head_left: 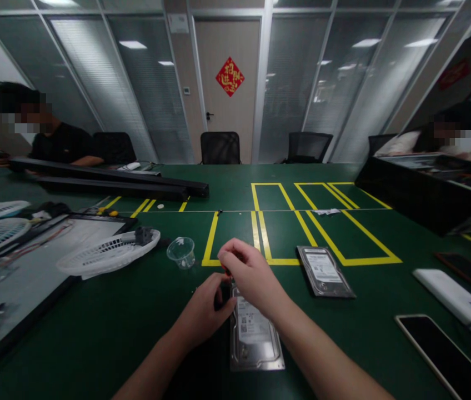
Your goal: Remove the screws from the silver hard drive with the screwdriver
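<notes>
A silver hard drive [256, 339] with a white label lies flat on the green table in front of me. My left hand [206, 303] is closed at its far left corner, the thumb over the edge and the fingertips near the far end. Above that same end, my right hand [246, 269] is wrapped round a screwdriver [226, 271]. Only a bit of its red-orange handle shows; its tip is hidden between the hands. To the right lies a second hard drive [325, 271], label up. A clear plastic cup [181, 253] with small bits inside stands to the left.
White fan grilles [110, 253] and a flat panel [44, 266] lie on the left. Black bars [135, 183] rest beyond them near one person; another sits behind a black case [427, 191]. A phone [444, 353] and white power bank [460, 303] lie right.
</notes>
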Demonstrator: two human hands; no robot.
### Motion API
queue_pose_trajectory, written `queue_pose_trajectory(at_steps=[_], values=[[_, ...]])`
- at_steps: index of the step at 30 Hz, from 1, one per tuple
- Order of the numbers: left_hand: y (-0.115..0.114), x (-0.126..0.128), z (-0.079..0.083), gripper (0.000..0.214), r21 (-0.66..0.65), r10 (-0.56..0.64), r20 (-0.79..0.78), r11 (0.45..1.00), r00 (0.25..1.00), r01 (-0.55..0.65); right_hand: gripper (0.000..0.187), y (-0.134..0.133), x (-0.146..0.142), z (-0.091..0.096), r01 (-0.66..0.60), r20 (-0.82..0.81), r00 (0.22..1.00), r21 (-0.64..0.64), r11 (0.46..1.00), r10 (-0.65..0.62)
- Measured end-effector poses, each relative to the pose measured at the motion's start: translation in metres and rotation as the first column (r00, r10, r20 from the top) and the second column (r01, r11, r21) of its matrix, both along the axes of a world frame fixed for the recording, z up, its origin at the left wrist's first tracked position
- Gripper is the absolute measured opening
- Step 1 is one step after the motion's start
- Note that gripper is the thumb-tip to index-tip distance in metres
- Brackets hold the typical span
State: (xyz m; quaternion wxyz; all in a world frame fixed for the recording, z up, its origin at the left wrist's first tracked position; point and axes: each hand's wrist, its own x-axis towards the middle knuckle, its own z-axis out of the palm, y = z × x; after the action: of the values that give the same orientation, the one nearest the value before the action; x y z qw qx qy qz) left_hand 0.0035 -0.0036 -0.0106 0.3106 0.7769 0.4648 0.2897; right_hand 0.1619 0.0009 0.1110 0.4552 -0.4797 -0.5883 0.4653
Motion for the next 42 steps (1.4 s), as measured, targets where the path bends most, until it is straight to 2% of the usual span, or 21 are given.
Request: queue_pose_trajectory(at_steps=[8, 20, 27, 35, 42], values=[[0.0004, 0.0002, -0.0043, 0.025, -0.003, 0.007, 0.004, 1.0, 1.0, -0.007, 0.015, 0.0009, -0.0001, -0.0057, 0.057, -0.031, 0.998, -0.019, 0.998, -0.058], [0.0006, 0.0005, 0.0005, 0.028, 0.0, -0.004, 0.006, 1.0, 1.0, 0.004, 0.019, 0.0024, 0.0027, -0.006, -0.009, 0.0, 1.0, 0.061, 0.998, 0.009], [0.0006, 0.0009, 0.0016, 0.025, 0.01, -0.009, 0.005, 1.0, 1.0, 0.009, 0.009, 0.0018, 0.0019, -0.0079, 0.04, -0.037, 0.998, -0.024, 0.999, -0.041], [-0.0006, -0.0001, 0.0047, 0.023, 0.014, 0.012, -0.044, 1.0, 0.999, -0.011, 0.019, 0.0056, 0.0066, -0.0054, -0.016, -0.01, 1.0, 0.059, 0.998, 0.017], [-0.0001, 0.0005, 0.0042, 0.024, 0.02, 0.011, -0.05, 1.0, 0.999, -0.01, 0.012, 0.0041, 0.0036, -0.0067, 0.043, -0.053, 0.998, -0.03, 0.999, -0.044]])
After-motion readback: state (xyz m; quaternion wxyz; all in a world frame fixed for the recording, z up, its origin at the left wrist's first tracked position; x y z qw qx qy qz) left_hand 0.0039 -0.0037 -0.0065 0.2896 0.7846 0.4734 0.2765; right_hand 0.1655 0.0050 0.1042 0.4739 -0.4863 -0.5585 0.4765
